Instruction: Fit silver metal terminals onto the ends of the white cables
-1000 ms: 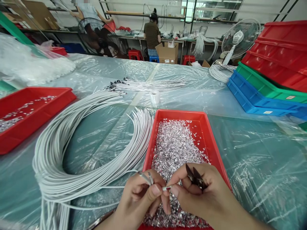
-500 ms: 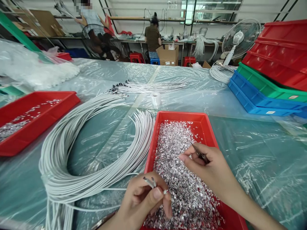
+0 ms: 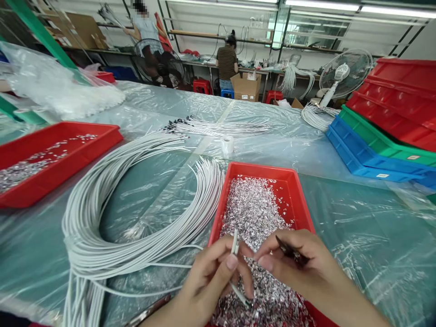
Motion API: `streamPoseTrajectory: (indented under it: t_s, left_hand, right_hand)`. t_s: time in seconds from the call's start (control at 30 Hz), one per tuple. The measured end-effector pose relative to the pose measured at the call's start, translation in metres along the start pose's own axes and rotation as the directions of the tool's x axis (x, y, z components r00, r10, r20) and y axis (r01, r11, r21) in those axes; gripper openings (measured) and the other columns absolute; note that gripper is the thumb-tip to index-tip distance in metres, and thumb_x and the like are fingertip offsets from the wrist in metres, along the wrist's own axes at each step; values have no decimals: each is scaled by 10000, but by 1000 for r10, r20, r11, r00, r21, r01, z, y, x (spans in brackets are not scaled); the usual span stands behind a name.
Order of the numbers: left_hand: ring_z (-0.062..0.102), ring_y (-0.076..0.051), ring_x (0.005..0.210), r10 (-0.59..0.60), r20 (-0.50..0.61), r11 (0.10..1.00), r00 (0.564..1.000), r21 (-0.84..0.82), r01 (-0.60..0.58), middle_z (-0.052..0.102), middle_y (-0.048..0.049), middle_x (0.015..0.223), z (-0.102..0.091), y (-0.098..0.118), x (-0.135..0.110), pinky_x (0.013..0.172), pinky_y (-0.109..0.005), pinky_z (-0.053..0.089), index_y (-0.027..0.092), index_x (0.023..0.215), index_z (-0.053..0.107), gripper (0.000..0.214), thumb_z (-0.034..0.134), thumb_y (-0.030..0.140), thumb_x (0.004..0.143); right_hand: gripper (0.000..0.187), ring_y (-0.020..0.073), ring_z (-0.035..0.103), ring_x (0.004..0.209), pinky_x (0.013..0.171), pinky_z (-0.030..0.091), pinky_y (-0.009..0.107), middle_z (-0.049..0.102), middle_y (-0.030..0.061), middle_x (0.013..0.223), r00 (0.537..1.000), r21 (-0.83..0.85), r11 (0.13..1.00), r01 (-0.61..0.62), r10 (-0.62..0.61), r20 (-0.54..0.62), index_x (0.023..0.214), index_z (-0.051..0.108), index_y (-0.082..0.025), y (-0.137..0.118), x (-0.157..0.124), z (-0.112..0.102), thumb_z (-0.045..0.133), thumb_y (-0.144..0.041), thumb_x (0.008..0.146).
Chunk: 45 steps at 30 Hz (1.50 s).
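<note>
My left hand (image 3: 218, 277) is closed on the ends of white cables (image 3: 235, 240); one short end points up between thumb and fingers. Another end (image 3: 241, 295) slants down below the fingers. My right hand (image 3: 303, 268) has thumb and forefinger pinched together at the left hand's fingertips; anything between them is too small to make out. Tucked across the right palm is a dark pointed tool (image 3: 291, 252), perhaps tweezers, mostly hidden by the fingers. Both hands are over a red tray (image 3: 303, 200) with a heap of small silvery foil scraps (image 3: 252, 204).
A big coil of white cables (image 3: 85, 218) lies left of the tray. Behind are a bundle of dark-tipped cables (image 3: 221, 127) and a white roll (image 3: 227, 145). Another red tray (image 3: 68, 177) is at left, stacked crates (image 3: 391, 113) at right. Two people work across the room.
My right hand has moved down and left until its fingertips meet the left hand. The cable ends in my left hand have turned, one now upright and one pointing down. The view has shifted slightly.
</note>
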<state>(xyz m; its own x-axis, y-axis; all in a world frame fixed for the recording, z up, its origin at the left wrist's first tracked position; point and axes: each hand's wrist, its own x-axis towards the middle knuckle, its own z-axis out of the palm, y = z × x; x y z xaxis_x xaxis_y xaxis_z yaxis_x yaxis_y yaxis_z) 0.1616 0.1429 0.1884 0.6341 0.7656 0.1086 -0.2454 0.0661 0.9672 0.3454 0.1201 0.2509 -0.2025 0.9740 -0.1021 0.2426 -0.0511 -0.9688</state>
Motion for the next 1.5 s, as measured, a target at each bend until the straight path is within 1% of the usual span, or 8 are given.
streamPoseTrajectory:
  t_s: [0.17, 0.27, 0.37, 0.63, 0.9, 1.13, 1.3, 1.5]
  left_hand:
    - [326, -59, 435, -26, 29, 993, 999, -110, 29, 655, 11, 670, 2, -3, -2, 397, -171, 229, 224, 878, 410, 144, 396, 332, 972]
    - [355, -49, 446, -34, 56, 995, 998, -90, 39, 658, 11, 702, 2, -3, -1, 385, -149, 243, 217, 858, 441, 114, 444, 272, 957]
    - [385, -45, 441, -49, 2, 996, 999, -73, 49, 674, 9, 696, 3, -2, 2, 378, -131, 280, 210, 808, 474, 127, 506, 248, 925]
    - [430, -47, 413, -103, -54, 974, 993, -210, 89, 675, -11, 637, 5, 2, 8, 375, -118, 343, 198, 769, 455, 242, 495, 389, 911]
    - [333, -48, 410, -103, -17, 992, 995, 72, 104, 634, -3, 608, 0, 4, 4, 355, -152, 258, 175, 763, 625, 280, 461, 323, 934]
    - [397, -49, 420, -2, -118, 993, 993, 117, 16, 676, 8, 608, 0, 7, 7, 374, -144, 310, 186, 725, 643, 199, 541, 234, 889]
    - [444, -57, 424, 17, -151, 988, 988, 156, 7, 673, 2, 598, 0, 4, 5, 384, -150, 340, 197, 743, 671, 197, 545, 245, 887]
    - [556, -59, 512, 123, -164, 972, 979, 218, -85, 690, 20, 653, 1, 5, 5, 474, -138, 418, 222, 745, 661, 192, 539, 205, 892]
  right_hand:
    - [55, 112, 250, 456, 435, 215, 265, 293, -89, 506, 991, 19, 1000, -15, 17, -131, 789, 646, -260, 0, -1, 19, 666, -274, 740]
    - [99, 105, 293, 436, 436, 253, 258, 390, -88, 466, 994, 71, 997, -29, 36, -101, 687, 611, -255, -2, 0, 23, 674, -192, 730]
    - [138, 104, 366, 458, 450, 275, 251, 488, -73, 482, 997, 147, 989, -15, 26, -77, 656, 607, -240, -3, 1, 22, 659, -135, 730]
    - [187, 87, 278, 423, 406, 227, 238, 470, -93, 474, 980, 164, 972, 168, -147, -136, 815, 708, -306, 1, 5, 24, 588, -163, 804]
    - [203, 89, 344, 414, 411, 262, 241, 516, -79, 473, 980, 163, 969, 188, -172, -104, 862, 715, -309, 4, 3, 25, 567, -173, 838]
    - [194, 113, 463, 484, 462, 341, 249, 586, -43, 570, 984, 108, 979, 174, -168, -64, 938, 715, -319, 10, 6, 22, 565, -219, 866]
    - [224, 93, 350, 429, 402, 280, 219, 507, -77, 506, 977, 59, 978, 199, -194, -88, 929, 711, -354, 11, 8, 21, 571, -195, 856]
    - [229, 87, 398, 442, 404, 308, 197, 575, -82, 561, 965, 50, 973, 226, -217, -146, 921, 686, -366, 9, 5, 26, 577, -183, 836]
